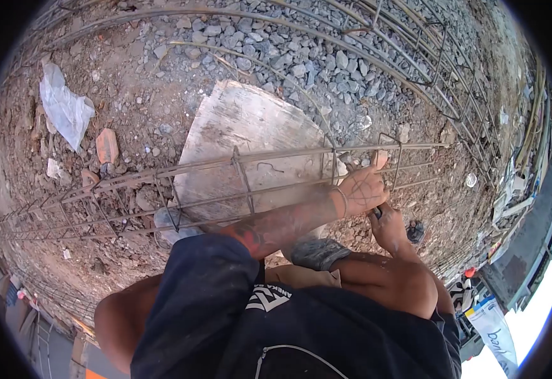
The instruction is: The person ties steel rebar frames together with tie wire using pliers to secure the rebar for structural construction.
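Note:
A long rebar cage (288, 153) of thin steel bars with bent stirrups runs across the view in front of my knees. My left hand (359, 191), with a band at the wrist, lies over the bars near the cage's right end, its fingers bent around them between two stirrups. Just below it, my right hand (391, 228) is closed around a dark handle (378, 213); my left hand hides the rest of that tool. A pale, worn board (244, 117) lies on the ground beneath the cage.
Grey crushed stone (301, 54) is heaped beyond the board. More rebar cages (440, 82) curve along the far and right sides. A clear plastic bag (64, 104) and a broken brick piece (107, 146) lie on rubble at left. A printed sack (492, 331) is at lower right.

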{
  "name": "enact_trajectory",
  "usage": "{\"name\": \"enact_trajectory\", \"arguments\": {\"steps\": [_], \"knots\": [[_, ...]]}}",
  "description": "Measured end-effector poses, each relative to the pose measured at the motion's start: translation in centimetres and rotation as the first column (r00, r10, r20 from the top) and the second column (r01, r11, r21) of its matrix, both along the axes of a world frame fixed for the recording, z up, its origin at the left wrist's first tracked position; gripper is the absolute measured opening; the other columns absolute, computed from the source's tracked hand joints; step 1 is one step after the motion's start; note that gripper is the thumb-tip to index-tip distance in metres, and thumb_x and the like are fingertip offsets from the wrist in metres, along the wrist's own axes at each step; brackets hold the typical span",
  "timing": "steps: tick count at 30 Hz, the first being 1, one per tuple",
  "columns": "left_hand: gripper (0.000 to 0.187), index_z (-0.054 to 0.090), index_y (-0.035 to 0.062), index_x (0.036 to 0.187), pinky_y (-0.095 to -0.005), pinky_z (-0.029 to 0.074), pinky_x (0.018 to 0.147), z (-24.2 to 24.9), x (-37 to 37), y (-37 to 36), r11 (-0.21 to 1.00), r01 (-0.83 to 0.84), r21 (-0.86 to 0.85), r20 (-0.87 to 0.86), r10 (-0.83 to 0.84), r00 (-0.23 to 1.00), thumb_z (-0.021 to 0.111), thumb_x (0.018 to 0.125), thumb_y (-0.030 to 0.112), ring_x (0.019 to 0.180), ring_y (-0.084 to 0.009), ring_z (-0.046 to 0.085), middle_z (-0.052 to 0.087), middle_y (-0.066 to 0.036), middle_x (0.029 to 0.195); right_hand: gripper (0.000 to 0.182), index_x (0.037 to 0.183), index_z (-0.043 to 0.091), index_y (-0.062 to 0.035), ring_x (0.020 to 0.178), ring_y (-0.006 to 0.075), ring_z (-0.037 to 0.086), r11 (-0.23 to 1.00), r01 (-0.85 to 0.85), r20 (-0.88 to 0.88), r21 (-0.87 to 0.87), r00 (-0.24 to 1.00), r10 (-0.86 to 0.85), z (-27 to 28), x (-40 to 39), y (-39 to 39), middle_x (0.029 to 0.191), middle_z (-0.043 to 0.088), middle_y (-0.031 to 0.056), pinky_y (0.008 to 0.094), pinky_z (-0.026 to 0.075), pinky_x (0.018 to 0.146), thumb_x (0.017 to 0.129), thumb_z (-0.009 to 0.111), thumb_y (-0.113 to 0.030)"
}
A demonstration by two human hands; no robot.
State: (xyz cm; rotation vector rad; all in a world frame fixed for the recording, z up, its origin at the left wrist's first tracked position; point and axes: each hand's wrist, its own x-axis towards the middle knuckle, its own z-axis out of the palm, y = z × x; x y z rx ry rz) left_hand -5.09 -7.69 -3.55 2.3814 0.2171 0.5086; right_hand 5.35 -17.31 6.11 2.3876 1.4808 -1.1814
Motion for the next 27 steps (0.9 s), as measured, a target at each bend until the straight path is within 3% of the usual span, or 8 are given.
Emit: {"name": "enact_trajectory", "arguments": {"steps": [6,8,10,12,16,19,23,27], "knots": [[0.04,0.059,0.0061,0.108,-0.0423,0.04,0.097,4.0,-6.2,7.4,0.893,-0.354,-0.278,-0.059,0.352,0.934,0.07,0.07,0.013,0.111,-0.0302,0.05,0.056,-0.011,0.107,0.03,0.096,0.055,0.0042,0.058,0.0395,0.059,0.982,-0.119,-0.089,-0.148,0.99,0.107,-2.8,1.8,-0.9,0.066,0.06,0.0205,0.0435,0.047,0.052,0.093,0.054,-0.026],[0.036,0.058,0.0037,0.111,-0.0406,0.042,0.095,1.8,-8.1,9.8,0.839,-0.387,-0.383,-0.253,0.308,0.917,0.066,0.077,0.012,0.106,-0.0316,0.055,0.059,-0.013,0.111,0.037,0.093,0.054,0.0023,0.05,0.0281,0.055,0.878,0.209,-0.245,-0.431,0.909,-0.337,-2.2,1.0,1.1,0.063,0.058,0.0137,0.04,0.044,0.046,0.097,0.049,-0.034],[0.034,0.059,0.0033,0.111,-0.0398,0.044,0.092,0.2,-8.1,10.3,0.867,-0.272,-0.417,-0.233,0.187,0.954,0.065,0.078,0.01,0.102,-0.0318,0.057,0.06,-0.013,0.11,0.039,0.087,0.054,-0.0013,0.047,0.0172,0.051,0.55,0.362,-0.448,-0.753,0.329,-0.831,-1.9,0.8,2.8,0.061,0.055,0.0064,0.0345,0.041,0.042,0.098,0.049,-0.038],[0.031,0.061,0.003,0.11,-0.0389,0.046,0.09,-0.7,-7.7,10.3,0.875,-0.16,-0.456,-0.207,0.07,0.976,0.064,0.08,0.009,0.098,-0.032,0.06,0.062,-0.014,0.109,0.036,0.087,0.054,-0.0036,0.048,0.0138,0.051,0.556,0.401,-0.486,-0.728,0.271,-0.831,-2.5,0.5,1.9,0.065,0.054,0.0035,0.0299,0.041,0.041,0.098,0.049,-0.038],[0.021,0.066,0.0026,0.102,-0.0354,0.051,0.078,-0.2,-7.3,9.0,0.803,-0.265,-0.534,-0.233,0.162,0.959,0.064,0.082,0.006,0.086,-0.0288,0.064,0.067,-0.013,0.097,0.028,0.095,0.055,0.0006,0.059,0.0165,0.059,0.751,0.489,-0.415,-0.444,0.63,-0.656,-2.0,-1.6,1.3,0.076,0.061,0.0075,0.0307,0.049,0.048,0.097,0.053,-0.027],[0.017,0.068,0.0014,0.098,-0.0333,0.052,0.073,-0.1,-7.8,9.0,0.795,-0.277,-0.54,-0.165,0.222,0.961,0.066,0.081,0.006,0.083,-0.0266,0.065,0.067,-0.014,0.095,0.03,0.116,0.057,0.0019,0.077,0.0198,0.066,0.399,0.862,-0.609,-0.311,0.141,-0.781,-4.0,-1.7,-0.9,0.09,0.065,0.0123,0.0305,0.055,0.066,0.095,0.054,-0.021],[0.015,0.068,0.0012,0.095,-0.0322,0.052,0.07,-0.2,-7.2,9.1,0.787,-0.312,-0.531,-0.194,0.246,0.95,0.067,0.081,0.006,0.08,-0.025,0.066,0.068,-0.013,0.09,0.043,0.128,0.048,-0.0026,0.085,0.027,0.064,0.791,0.605,-0.285,-0.091,0.745,-0.603,-2.4,-0.7,-2.9,0.101,0.06,0.0192,0.0382,0.053,0.071,0.09,0.059,-0.019],[0.013,0.068,0.0005,0.093,-0.0324,0.052,0.07,-0.3,-7.1,8.7,0.796,-0.346,-0.497,-0.235,0.26,0.937,0.067,0.081,0.008,0.077,-0.0255,0.066,0.068,-0.013,0.086,0.047,0.127,0.046,-0.0048,0.104,0.0344,0.049,0.872,0.078,0.395,0.482,0.869,-0.296,-3.7,-1.8,-2.2,0.113,0.048,0.023,0.0453,0.039,0.092,0.085,0.062,-0.018]]}}
